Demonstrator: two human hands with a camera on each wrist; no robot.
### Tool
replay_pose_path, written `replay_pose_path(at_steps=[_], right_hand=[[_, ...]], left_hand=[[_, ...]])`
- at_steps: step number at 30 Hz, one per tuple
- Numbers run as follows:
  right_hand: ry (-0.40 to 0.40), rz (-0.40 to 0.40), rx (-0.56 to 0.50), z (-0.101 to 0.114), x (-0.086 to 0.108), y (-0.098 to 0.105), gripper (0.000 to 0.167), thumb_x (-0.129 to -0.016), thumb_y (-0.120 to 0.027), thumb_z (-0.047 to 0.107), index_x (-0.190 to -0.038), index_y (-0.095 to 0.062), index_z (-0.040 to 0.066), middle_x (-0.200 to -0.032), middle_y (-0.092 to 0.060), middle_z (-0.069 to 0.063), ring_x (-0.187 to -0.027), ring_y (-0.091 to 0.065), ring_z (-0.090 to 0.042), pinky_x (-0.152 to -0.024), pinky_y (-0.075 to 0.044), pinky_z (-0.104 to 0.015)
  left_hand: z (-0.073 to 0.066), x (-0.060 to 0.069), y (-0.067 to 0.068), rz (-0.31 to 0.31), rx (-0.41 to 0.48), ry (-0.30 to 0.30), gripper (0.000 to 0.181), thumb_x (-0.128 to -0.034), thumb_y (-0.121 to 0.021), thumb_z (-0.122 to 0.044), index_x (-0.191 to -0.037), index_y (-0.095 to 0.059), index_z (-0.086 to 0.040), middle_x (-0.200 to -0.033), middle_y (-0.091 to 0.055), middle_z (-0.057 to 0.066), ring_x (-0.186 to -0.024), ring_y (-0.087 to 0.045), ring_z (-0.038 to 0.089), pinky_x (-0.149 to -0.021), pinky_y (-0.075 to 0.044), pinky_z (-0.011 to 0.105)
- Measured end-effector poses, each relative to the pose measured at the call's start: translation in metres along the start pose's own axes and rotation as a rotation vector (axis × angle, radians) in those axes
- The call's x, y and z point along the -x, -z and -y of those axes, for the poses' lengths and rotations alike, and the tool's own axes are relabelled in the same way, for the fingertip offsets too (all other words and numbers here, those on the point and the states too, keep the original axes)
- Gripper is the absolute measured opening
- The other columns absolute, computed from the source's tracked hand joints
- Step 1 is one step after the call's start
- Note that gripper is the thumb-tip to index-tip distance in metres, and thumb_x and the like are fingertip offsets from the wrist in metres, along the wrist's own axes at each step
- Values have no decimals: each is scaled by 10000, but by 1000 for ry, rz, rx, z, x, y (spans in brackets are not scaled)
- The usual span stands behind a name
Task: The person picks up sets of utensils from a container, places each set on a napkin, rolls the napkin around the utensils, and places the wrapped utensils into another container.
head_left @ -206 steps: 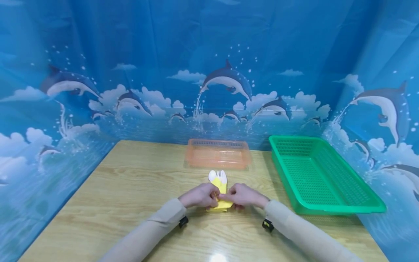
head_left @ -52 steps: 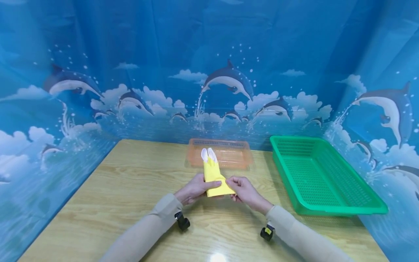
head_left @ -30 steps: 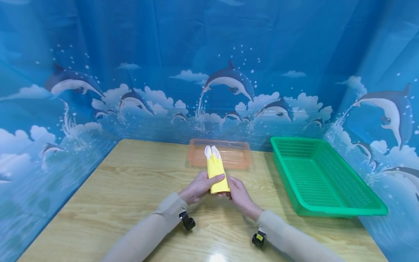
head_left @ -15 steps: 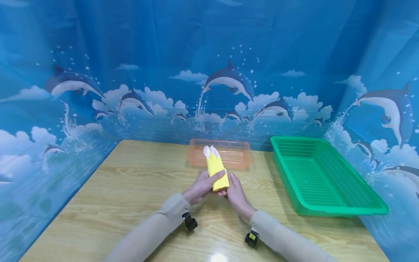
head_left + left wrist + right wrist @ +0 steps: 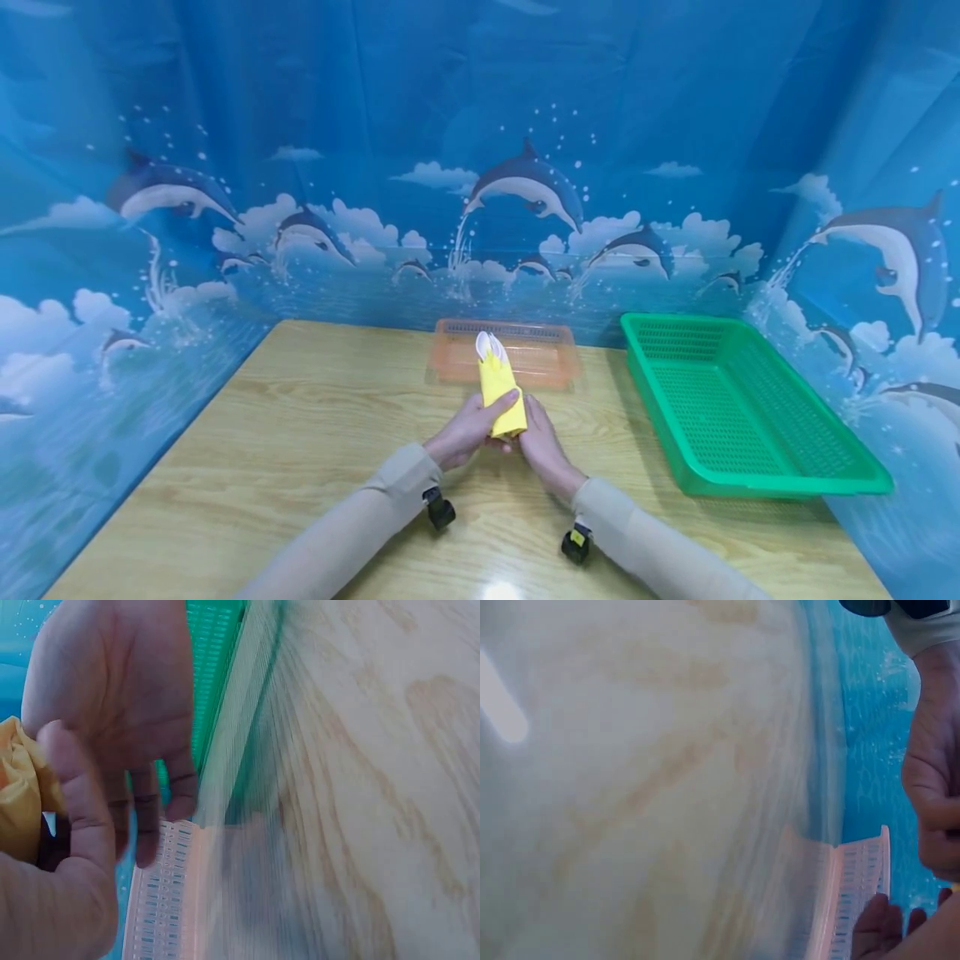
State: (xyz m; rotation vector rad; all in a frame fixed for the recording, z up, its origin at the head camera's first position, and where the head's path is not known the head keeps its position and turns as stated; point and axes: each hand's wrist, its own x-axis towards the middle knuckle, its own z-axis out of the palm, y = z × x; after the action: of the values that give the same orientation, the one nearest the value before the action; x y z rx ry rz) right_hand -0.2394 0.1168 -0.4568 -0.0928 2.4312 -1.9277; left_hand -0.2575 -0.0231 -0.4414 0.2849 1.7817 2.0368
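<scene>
A yellow napkin (image 5: 498,385) is wrapped round white cutlery, with a spoon (image 5: 482,342) and other white tips sticking out at its far end. My left hand (image 5: 467,429) grips the roll above the table, thumb across its top. Beside the roll's right side lies my right hand (image 5: 543,443), its fingertips partly hidden behind the napkin. In the left wrist view, the right hand (image 5: 112,690) shows its palm and mostly straight fingers, while the napkin (image 5: 19,802) sits by the left thumb. The right wrist view catches the left hand (image 5: 934,769) at its right edge.
A translucent orange basket (image 5: 536,358) stands at the table's back edge, just beyond the roll. To the right is a large green basket (image 5: 690,467). A blue dolphin-print curtain (image 5: 360,167) surrounds the wooden table (image 5: 300,433).
The cutlery bundle has been lifted off the table and its loose napkin flap wrapped round to the right. The right hand has gone from pinching the flap to lying along the roll's side.
</scene>
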Motion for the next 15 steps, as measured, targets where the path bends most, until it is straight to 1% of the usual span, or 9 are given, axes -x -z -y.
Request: replay_pose_path(at_steps=[2,4,6,8,10,12,15], right_hand=[[28,-46,17,0,-2,1,347,-1070,-382,294,-1252,-552,53,-1060,-567,-87,-921,-539,-179,-782,-468,-292],[24,-73,-26,0,-4,4,258,-1050,-452,214,-1145,-600,25,-926,-581,-51,-780,-530,-140,-672,-465,-258],[5,-92,-78,1,-6,7,235,-1035,-488,186,-1059,-629,-1,-835,-581,-13,-702,-514,-111,-611,-453,-238],[-21,-83,-158,3,-6,10,271,-1033,-500,206,-989,-639,-22,-768,-575,-7,-642,-509,-113,-560,-447,-233],[-48,-60,-191,5,-5,14,306,-1030,-514,246,-995,-656,-23,-767,-607,1,-640,-535,-122,-551,-462,-236],[-57,-33,-177,7,-3,17,306,-1009,-560,253,-1014,-669,-33,-779,-639,-5,-634,-559,-134,-545,-488,-249],[-46,-3,-122,9,1,20,260,-958,-644,206,-1065,-686,-27,-812,-670,-11,-646,-575,-135,-565,-517,-263]], left_hand=[[0,0,-1,-10,-1,-12,513,-969,-580,-442,-1176,-567,27,-793,-660,63,-594,-606,124,-511,-515,214],[1,0,0,-19,-22,-32,503,-968,-580,-447,-1151,-583,22,-769,-666,62,-568,-586,117,-485,-489,203],[1,0,1,-24,-61,-58,486,-972,-573,-451,-1129,-603,8,-760,-677,64,-542,-568,113,-468,-475,210],[2,1,2,-27,-101,-85,471,-974,-567,-453,-1111,-617,-6,-750,-682,68,-518,-559,111,-458,-475,220],[1,2,4,-34,-133,-107,461,-973,-568,-454,-1101,-626,-15,-746,-685,72,-504,-565,115,-451,-488,235],[1,2,5,-38,-143,-119,465,-968,-576,-453,-1111,-621,-12,-764,-694,88,-507,-597,130,-461,-524,260],[1,2,8,-44,-159,-127,482,-965,-575,-456,-1127,-609,-3,-795,-707,113,-526,-640,155,-492,-567,300]])
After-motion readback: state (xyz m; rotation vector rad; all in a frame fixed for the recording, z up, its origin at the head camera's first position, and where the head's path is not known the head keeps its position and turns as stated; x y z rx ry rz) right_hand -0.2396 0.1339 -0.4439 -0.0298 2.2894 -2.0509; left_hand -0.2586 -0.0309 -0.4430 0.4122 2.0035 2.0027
